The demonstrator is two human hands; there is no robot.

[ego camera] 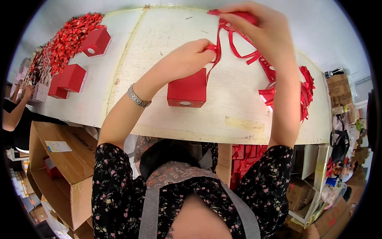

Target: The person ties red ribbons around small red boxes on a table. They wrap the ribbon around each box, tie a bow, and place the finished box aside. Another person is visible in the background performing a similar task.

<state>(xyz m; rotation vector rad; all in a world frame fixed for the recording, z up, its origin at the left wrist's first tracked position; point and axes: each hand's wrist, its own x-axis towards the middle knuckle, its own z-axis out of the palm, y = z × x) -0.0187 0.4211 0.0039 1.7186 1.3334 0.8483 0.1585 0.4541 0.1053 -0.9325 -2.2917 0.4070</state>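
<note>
Before me on the white table (149,98) sits a red gift box (186,92) with a small round pale label on its near side. My left hand (191,56) is just above the box's back edge, its fingers pinching a red ribbon (218,50). Farther back and to the right, my right hand (265,33) grips more of the red ribbon, with part of it bunched under the fingers. Loose ribbon loops hang below that hand. One strand runs down along the box's right side; whether it touches the box I cannot tell.
Several red boxes (71,78) stand at the left, near a heap of red-wrapped pieces (67,38). Beside my right forearm lies a pile of red ribbons (307,92). A co-worker's hand (28,91) is at far left. An open cardboard carton (80,191) stands below the table's front edge.
</note>
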